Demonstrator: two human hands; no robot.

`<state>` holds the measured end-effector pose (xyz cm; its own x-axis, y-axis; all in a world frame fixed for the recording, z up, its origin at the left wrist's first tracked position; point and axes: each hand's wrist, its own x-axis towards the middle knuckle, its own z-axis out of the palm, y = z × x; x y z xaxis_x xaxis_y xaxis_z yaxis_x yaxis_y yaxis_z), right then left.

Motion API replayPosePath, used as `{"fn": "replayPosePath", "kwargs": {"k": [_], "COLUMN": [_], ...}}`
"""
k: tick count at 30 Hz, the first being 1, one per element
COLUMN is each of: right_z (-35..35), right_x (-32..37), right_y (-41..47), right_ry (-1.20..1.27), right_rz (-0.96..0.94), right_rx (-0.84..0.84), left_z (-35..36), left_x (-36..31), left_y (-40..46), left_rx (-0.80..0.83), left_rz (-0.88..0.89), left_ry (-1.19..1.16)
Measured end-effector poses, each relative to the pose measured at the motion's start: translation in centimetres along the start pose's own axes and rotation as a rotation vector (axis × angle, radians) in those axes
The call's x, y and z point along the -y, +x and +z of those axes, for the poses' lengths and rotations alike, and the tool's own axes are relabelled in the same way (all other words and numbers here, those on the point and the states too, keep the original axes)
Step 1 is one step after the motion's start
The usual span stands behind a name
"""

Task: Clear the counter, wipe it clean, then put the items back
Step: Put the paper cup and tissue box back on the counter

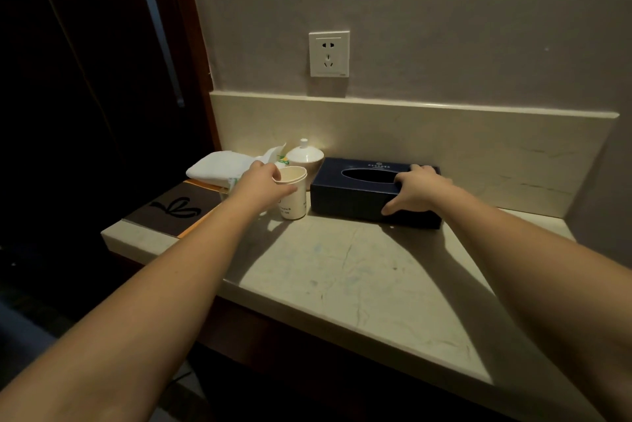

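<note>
**Both hands on the counter's things**

At the far left end of the pale stone counter (342, 271) lies a dark brown folder (174, 208) with a black leaf-like mark, its near edge at the counter's rim. Behind it sits a folded white towel (219, 165), with a crumpled white wrapper (275, 156) printed in green just to its right. My left hand (263, 182) grips the paper cup (294, 194) — thumb against its near side, fingers curled over the rim on the left. The cup stands upright on the stone. Behind it is a white ceramic lidded jar (305, 156) near the backsplash. Just right of the cup lies the dark blue tissue box (362, 192), its oval slot up. My right hand (419, 187) holds the box's right part — fingers over the top, thumb on the front face. A white wall socket (329, 53) sits above.
</note>
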<state>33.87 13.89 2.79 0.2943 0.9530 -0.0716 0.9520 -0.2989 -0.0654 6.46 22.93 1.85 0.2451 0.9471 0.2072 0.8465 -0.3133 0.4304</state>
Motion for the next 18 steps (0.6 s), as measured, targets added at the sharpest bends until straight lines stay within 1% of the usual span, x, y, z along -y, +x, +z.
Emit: {"fn": "replayPosePath", "kwargs": {"k": [8, 18], "right_z": [0.9, 1.2], "right_x": [1.2, 1.8], "right_y": [1.4, 2.4], "right_ry": [0.013, 0.004], "right_rz": [0.058, 0.099], "right_rx": [-0.001, -0.011], "left_z": [0.4, 0.6], "left_x": [0.9, 1.6], "left_y": [1.0, 1.9], "left_rx": [-0.06, -0.047], "left_rz": [0.06, 0.073], "left_ry": [0.094, 0.107]}}
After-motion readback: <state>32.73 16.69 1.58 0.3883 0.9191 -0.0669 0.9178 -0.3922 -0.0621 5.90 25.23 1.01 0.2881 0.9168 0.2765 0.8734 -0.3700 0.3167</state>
